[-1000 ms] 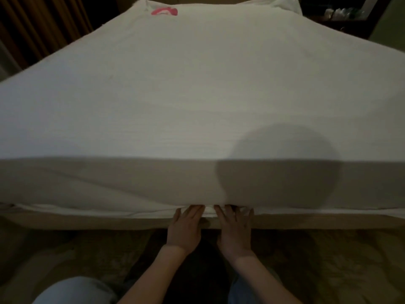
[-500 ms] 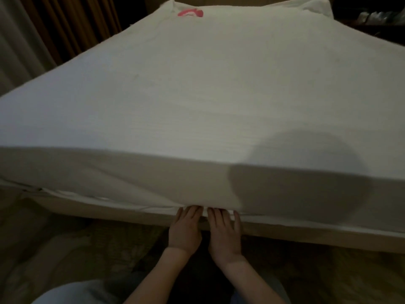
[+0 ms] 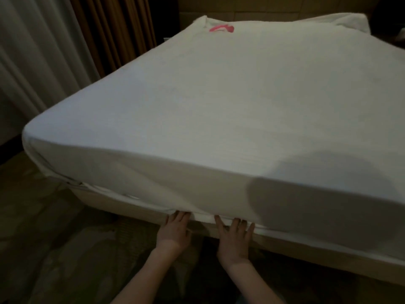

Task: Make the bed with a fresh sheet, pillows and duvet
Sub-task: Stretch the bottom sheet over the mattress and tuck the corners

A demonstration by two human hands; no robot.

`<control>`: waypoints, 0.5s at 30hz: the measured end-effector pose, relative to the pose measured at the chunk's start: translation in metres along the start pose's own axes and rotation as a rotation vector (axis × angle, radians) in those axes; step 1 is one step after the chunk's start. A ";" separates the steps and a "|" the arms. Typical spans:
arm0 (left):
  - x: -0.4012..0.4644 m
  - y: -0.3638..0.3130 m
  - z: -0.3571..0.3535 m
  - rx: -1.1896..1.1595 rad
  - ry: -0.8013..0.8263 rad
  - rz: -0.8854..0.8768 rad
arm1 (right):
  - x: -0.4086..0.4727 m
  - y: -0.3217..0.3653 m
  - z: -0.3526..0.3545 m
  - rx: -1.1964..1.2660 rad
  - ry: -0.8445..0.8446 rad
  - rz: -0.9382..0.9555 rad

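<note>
A white sheet point(image 3: 219, 102) covers the mattress and hangs over its near side. At the lower edge of that side, my left hand point(image 3: 174, 232) and my right hand point(image 3: 234, 240) lie flat side by side, palms down. Their straight fingers push the sheet's hem in between the mattress and the wooden bed base point(image 3: 140, 212); the fingertips are hidden under the fabric. A loose stretch of hem point(image 3: 103, 189) hangs out near the bed's left corner. A pink object point(image 3: 221, 28) lies at the far end, next to a white pillow point(image 3: 348, 19).
Brown and pale curtains point(image 3: 65, 40) hang close along the bed's left side. Patterned carpet point(image 3: 65, 249) covers the floor around my arms. A round shadow falls on the sheet at the right.
The view has swung left, bringing the bed's left corner and the curtains into sight. My hands have spread apart along the hem, and the fingers of my right hand have splayed.
</note>
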State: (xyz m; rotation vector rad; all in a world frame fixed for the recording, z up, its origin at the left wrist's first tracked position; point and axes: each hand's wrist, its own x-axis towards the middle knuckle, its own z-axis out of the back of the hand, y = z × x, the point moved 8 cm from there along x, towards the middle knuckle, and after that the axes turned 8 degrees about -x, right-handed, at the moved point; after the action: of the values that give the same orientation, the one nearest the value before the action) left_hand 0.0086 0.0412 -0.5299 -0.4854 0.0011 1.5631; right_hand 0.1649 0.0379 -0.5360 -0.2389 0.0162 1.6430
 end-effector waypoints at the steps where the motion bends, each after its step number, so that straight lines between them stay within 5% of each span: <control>1: 0.001 0.008 0.005 0.014 0.010 0.013 | 0.001 0.001 -0.004 -0.016 0.036 -0.006; 4: 0.005 0.023 0.012 0.045 0.048 -0.010 | 0.004 0.011 -0.007 -0.001 0.066 0.002; 9: 0.015 0.028 0.017 0.056 -0.069 -0.185 | 0.008 0.015 -0.014 0.072 -0.201 -0.027; 15: 0.010 0.049 0.010 -0.052 -0.116 -0.406 | -0.009 0.070 0.000 0.156 -0.267 -0.028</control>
State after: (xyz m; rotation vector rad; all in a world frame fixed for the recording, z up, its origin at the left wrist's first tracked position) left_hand -0.0404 0.0501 -0.5383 -0.4058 -0.2153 1.1917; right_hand 0.0968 0.0227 -0.5437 0.0993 -0.0613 1.6251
